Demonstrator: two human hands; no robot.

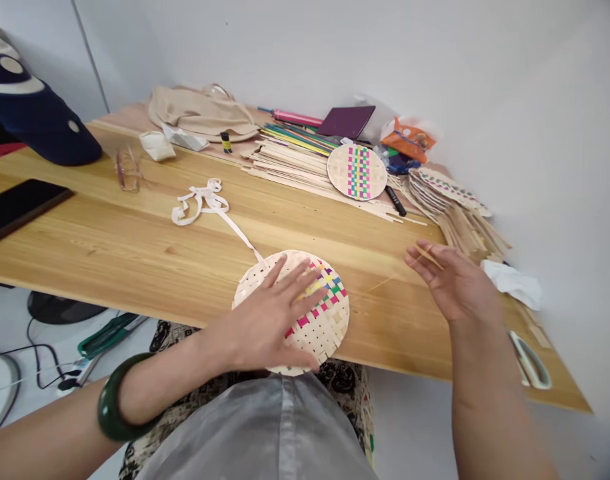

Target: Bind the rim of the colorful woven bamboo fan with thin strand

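Note:
My left hand (pixel 275 317) lies flat, fingers spread, on a round woven bamboo disc (pixel 329 320) with a coloured centre at the table's front edge. A white ribbon (pixel 205 203) runs from the disc's far side across the table. My right hand (pixel 452 280) hovers palm up to the right of the disc, with a thin bamboo sliver (pixel 427 257) resting across its loosely curled fingers. A green bangle (pixel 109 403) sits on my left wrist.
Farther back lie a second woven disc (pixel 357 172), a heap of bamboo strips (pixel 295 167), a stack of woven discs (pixel 447 193), a black pen (pixel 395 200), glasses (pixel 129 170), a beige bag (pixel 202 113) and a dark cap (pixel 35 113). Scissors (pixel 529 360) rest by the wooden table's (pixel 109 247) right edge.

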